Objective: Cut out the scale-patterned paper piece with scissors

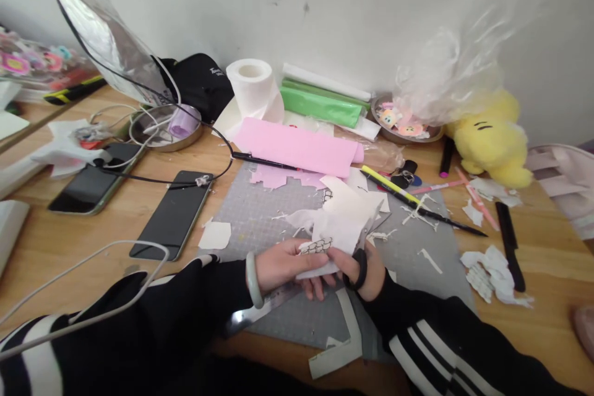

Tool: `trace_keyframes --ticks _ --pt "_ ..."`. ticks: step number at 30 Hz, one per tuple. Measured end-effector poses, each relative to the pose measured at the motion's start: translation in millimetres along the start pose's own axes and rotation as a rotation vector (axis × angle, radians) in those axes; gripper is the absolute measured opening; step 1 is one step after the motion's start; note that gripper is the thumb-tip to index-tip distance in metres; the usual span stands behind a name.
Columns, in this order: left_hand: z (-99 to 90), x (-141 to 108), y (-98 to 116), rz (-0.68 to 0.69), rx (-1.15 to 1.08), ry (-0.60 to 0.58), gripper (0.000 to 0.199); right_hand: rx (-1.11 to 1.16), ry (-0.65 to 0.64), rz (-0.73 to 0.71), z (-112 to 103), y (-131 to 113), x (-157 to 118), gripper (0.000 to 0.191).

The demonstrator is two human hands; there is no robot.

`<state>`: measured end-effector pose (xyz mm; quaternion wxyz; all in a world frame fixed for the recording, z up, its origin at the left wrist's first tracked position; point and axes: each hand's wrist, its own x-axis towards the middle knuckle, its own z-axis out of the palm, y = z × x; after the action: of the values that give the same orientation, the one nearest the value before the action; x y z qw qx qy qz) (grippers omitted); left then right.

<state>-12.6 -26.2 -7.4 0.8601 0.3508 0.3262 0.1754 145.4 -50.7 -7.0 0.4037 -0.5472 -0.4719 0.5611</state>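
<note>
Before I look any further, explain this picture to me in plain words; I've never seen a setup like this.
There is no machine here, just a person's two bare hands. The single picture comes from a camera worn on that person's head, looking forward and down, so both striped black sleeves belong to the wearer.

The left hand, with a pale bangle at the wrist, holds white paper with a black scale-like pattern in its fingers. The right hand holds black-handled scissors, their blades at the paper's edge.

Below them, a gray cutting mat lies on a wooden table. Around it are two smartphones, a white paper roll, a pink sheet and a yellow plush toy.
</note>
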Motion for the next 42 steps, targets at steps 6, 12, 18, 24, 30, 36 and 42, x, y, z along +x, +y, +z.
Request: trace_keyframes --ticks 6,12,18,24,30,36,42 --pt "-4.2 -0.9 5.5 0.138 0.001 0.187 0.037 0.068 0.072 -0.004 -3.9 12.9 -3.2 0.033" --pt "-6.9 1.5 5.9 0.105 -0.048 0.198 0.037 0.172 -0.032 -0.117 -6.0 8.3 -13.6 0.033" --pt "-6.5 1.6 6.5 0.158 -0.087 0.244 0.035 0.279 -0.42 -0.085 -3.1 0.7 -18.0 0.031" --pt "-8.4 -1.9 5.0 0.247 -0.033 0.278 0.03 0.42 -0.651 -0.005 3.3 12.0 -26.2 0.036" --pt "-8.4 -2.7 5.8 0.283 -0.023 0.305 0.027 0.565 -0.763 0.231 -1.8 22.4 -28.2 0.055" --pt "-7.3 -1.8 6.7 0.337 -0.061 0.381 0.018 0.613 -0.908 0.354 -4.1 32.3 -26.5 0.064" --pt "-7.6 -1.2 6.1 0.402 -0.012 0.506 0.016 0.51 -0.916 0.394 -0.5 28.0 -29.6 0.075"
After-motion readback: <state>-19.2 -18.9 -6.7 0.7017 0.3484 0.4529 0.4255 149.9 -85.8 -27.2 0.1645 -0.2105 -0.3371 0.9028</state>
